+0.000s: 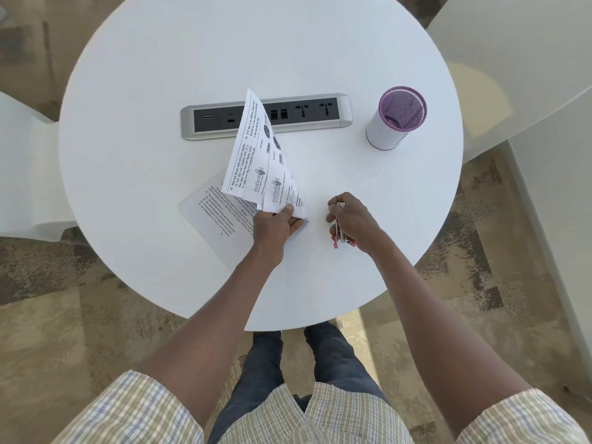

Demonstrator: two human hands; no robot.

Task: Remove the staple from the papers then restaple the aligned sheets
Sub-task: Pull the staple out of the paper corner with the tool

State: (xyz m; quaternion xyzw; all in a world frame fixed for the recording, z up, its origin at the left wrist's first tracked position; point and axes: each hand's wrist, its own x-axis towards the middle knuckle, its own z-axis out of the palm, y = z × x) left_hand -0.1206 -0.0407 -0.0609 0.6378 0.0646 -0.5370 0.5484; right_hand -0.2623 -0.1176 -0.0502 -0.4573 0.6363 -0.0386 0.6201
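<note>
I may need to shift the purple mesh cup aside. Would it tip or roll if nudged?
The purple mesh cup stands upright on the table; being tall for its base, it could tip if pushed near the rim. It is round, so it would probably roll once down. Mesh suggests it is light.

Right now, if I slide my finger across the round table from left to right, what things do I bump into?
Flat sheet → left hand pinching the raised papers → right hand gripping the stapler → purple mesh cup.

Bright, even daylight; the white bench point(160, 75) is near overexposed, with faint shadows only. A sunlit patch falls on the floor point(477, 100) at far right. Wide-angle bowing at edges; focus softens toward the corners.
</note>
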